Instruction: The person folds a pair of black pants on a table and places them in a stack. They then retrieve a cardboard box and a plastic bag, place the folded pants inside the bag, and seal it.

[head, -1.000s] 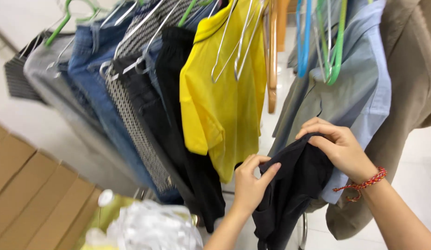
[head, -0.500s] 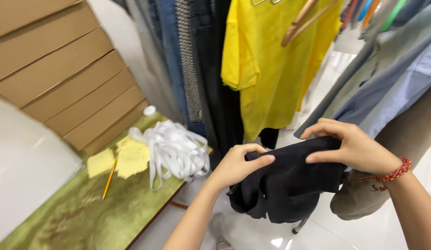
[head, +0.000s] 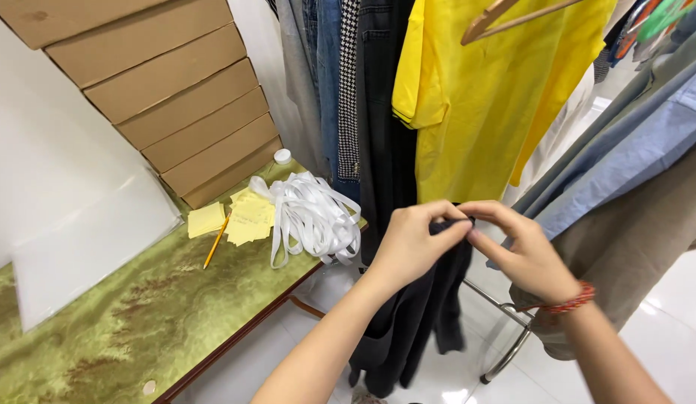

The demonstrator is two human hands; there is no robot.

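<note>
Both hands meet in front of the yellow shirt (head: 482,97) on the clothes rack. The left hand (head: 415,243) and right hand (head: 516,251) each pinch the top edge of a black garment (head: 419,314), which hangs down below them toward the white tiled floor (head: 467,381). Left of the shirt stands a green marbled table (head: 131,314) carrying a heap of white ribbon (head: 310,213), yellow notes (head: 247,217), a pencil (head: 216,239) and stacked cardboard boxes (head: 176,97).

arms: bare, no sleeves | right wrist: red beaded bracelet (head: 565,303)
</note>
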